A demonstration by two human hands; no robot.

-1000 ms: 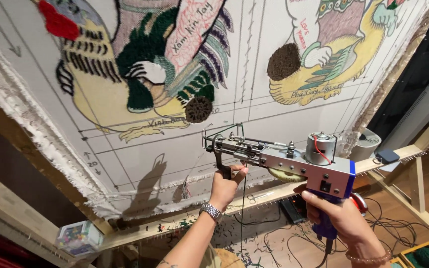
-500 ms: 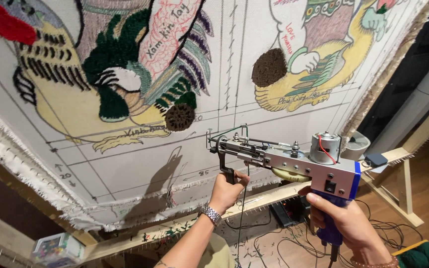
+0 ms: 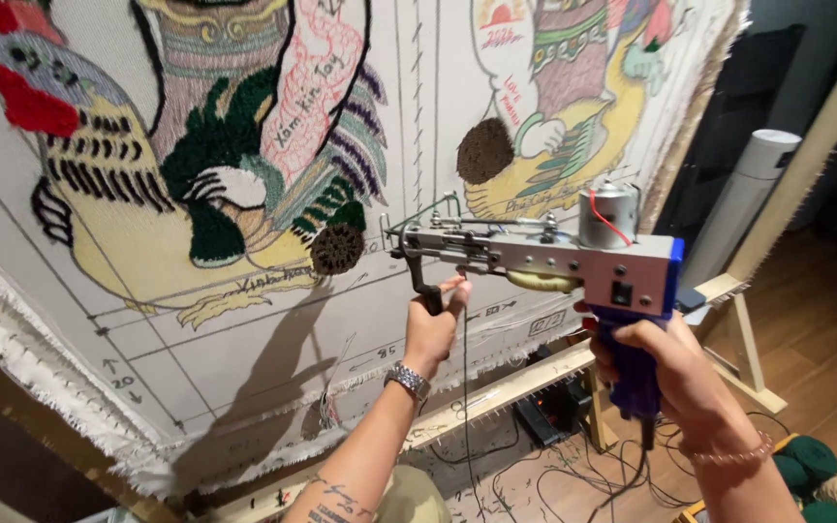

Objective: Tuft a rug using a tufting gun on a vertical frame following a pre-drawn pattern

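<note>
right hand (image 3: pixel 675 363) wrapped tight round the blue pistol grip of the tufting gun (image 3: pixel 544 257), left hand (image 3: pixel 435 324) closed on the black front handle under the barrel, so both fists full, one tool between them. gun is level, held up in the air, needle end pointing left at the stretched backing cloth (image 3: pixel 244 358) and near it; can't tell if the tip touches. motor can and red wire sit on top at the rear, yellow wheel under the body. a thin strand (image 3: pixel 466 387) hangs below the left hand, looks like yarn or cord, can't tell which. wristwatch (image 3: pixel 407 379) on the left wrist. progress, judging by the cloth: left rooster design (image 3: pixel 196 174) mostly filled with yellow, green, red and purple pile, right design (image 3: pixel 554 116) partly filled, two dark brown round patches done. lower cloth is bare with only drawn lines and marks, so a good share looks left. wooden frame rail (image 3: pixel 525 383) runs under the cloth edge. hidden or unclear: needle itself too small to read, both designs cut off at the top, cable tangle (image 3: pixel 583 475) on the floor leads to a dark box i can't identify, green yarn balls (image 3: pixel 811 460) half out of shot bottom right.
</note>
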